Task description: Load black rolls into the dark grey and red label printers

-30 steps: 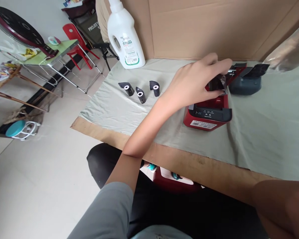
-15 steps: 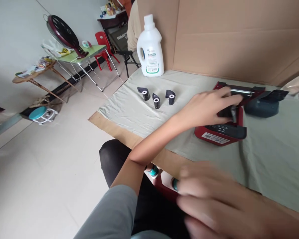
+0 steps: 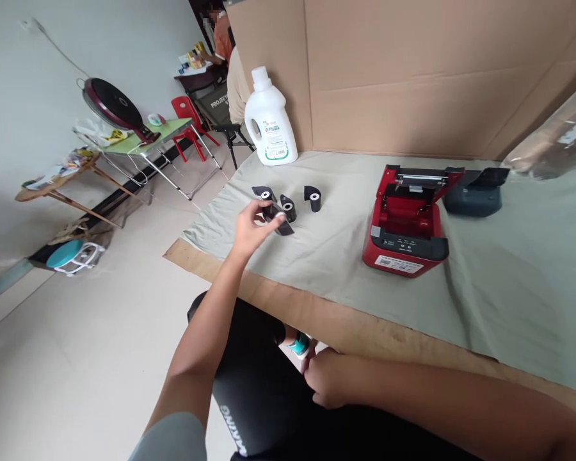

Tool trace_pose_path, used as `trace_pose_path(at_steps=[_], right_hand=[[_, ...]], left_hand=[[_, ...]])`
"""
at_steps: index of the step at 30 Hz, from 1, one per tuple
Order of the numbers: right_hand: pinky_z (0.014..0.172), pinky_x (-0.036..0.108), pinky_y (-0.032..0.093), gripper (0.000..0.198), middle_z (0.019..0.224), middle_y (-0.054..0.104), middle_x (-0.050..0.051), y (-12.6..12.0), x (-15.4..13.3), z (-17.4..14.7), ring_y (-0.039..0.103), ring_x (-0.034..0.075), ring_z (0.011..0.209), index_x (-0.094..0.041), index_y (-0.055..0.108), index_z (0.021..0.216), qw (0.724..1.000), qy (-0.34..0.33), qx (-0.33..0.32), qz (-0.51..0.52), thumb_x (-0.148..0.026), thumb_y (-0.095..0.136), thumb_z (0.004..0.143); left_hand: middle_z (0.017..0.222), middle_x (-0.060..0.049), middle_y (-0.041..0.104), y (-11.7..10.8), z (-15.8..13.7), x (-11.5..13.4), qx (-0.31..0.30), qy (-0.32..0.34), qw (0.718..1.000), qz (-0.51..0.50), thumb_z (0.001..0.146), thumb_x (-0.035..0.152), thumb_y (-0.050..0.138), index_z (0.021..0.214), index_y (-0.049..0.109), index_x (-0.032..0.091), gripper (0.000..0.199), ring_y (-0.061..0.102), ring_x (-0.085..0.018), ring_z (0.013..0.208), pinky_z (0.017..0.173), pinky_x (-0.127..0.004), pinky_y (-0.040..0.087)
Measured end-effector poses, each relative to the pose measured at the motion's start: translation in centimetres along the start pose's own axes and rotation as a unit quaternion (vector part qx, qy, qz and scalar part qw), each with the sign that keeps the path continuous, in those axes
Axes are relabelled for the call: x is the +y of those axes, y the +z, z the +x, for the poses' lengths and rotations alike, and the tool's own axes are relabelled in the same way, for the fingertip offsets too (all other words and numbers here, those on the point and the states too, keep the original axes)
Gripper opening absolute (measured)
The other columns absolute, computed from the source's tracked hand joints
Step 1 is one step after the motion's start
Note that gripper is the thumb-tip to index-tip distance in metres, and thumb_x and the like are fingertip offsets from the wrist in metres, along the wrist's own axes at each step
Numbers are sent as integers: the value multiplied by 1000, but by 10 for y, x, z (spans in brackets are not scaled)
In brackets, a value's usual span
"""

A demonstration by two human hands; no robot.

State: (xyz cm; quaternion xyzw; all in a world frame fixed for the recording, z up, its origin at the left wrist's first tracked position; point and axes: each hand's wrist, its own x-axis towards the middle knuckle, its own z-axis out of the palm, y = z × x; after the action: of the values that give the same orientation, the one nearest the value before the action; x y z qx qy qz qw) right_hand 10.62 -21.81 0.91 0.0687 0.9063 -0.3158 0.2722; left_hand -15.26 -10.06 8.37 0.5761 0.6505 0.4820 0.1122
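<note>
Left hand (image 3: pixel 250 229) is pinching a small black roll (image 3: pixel 274 221) just above the desk (image 3: pixel 345 314), beside three more rolls (image 3: pixel 288 206). Looks light, rigid; grip across the wound sides. Right hand (image 3: pixel 329 379) is below the desk edge, fingers curled; hold unclear. Red printer (image 3: pixel 406 221) is sitting open.

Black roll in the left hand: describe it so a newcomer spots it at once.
On the grey-green cloth, look left of the open red printer, in front of the white bottle. Four small black rolls cluster there; the black roll meant is nearest the table edge, the only one pinched by the left hand.
</note>
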Motion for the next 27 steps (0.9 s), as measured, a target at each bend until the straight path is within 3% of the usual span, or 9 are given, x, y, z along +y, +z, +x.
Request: trace_pose_path(at_steps=[3, 4, 8, 12, 16, 19, 22, 27], right_hand=[[63, 43, 56, 37, 96, 76, 19, -3, -3, 0, 73, 35, 77, -10, 79, 106, 993, 10, -111, -45, -37, 60, 89], [62, 44, 56, 37, 96, 76, 18, -4, -4, 1, 74, 35, 78, -10, 79, 108, 991, 17, -119, -58, -36, 60, 89], [61, 48, 56, 33, 86, 74, 17, 3, -5, 5, 73, 38, 73, -13, 81, 102, 988, 62, -113, -82, -36, 66, 84], [56, 50, 54, 35, 87, 73, 17, 10, -1, 10, 73, 40, 73, -14, 81, 99, 995, 38, -81, -39, -40, 64, 84], [55, 50, 54, 35, 90, 74, 18, 10, -1, 10, 74, 41, 76, -16, 82, 100, 992, 46, -96, -62, -41, 64, 84], [55, 48, 55, 33, 88, 74, 17, 9, -2, 7, 74, 38, 74, -16, 82, 99, 993, 37, -83, -74, -38, 63, 84], [54, 48, 55, 27, 84, 74, 15, 13, 0, 7, 73, 37, 72, -18, 81, 91, 995, 31, -58, -80, -37, 65, 82], [53, 47, 53, 19, 71, 70, 10, 23, 6, 12, 71, 36, 63, -21, 75, 71, 998, 21, -5, -59, -39, 72, 76]], left_hand=[[110, -8, 70, -3, 8, -22, 29, -76, 994, -79, 71, 50, 85, 107, 64, 20, 52, 70, -21, 101, 82, -29, 56], [114, -9, 69, -3, 11, -26, 38, -86, 991, -99, 68, 49, 87, 110, 61, 21, 57, 69, -22, 104, 82, -29, 57], [130, -10, 59, -3, 15, -30, 46, -94, 987, -123, 61, 47, 91, 125, 52, 27, 77, 69, -23, 110, 87, -31, 60], [136, -11, 54, -1, 11, -24, 9, -83, 990, -111, 61, 44, 91, 129, 50, 28, 81, 68, -24, 112, 89, -32, 60], [121, -9, 65, -4, 11, -25, 21, -153, 981, -114, 65, 43, 86, 122, 57, 24, 68, 70, -23, 106, 84, -31, 58], [100, -9, 72, -9, 16, -35, -3, -272, 953, -130, 73, 53, 77, 103, 65, 19, 48, 71, -23, 96, 74, -28, 53], [87, -9, 73, -11, 25, -50, -6, -365, 920, -145, 75, 58, 70, 89, 66, 16, 44, 70, -21, 82, 68, -28, 49], [75, -6, 67, 2, 36, -67, 16, -382, 918, -108, 78, 53, 65, 80, 63, 18, 35, 60, -19, 68, 66, -31, 47]])
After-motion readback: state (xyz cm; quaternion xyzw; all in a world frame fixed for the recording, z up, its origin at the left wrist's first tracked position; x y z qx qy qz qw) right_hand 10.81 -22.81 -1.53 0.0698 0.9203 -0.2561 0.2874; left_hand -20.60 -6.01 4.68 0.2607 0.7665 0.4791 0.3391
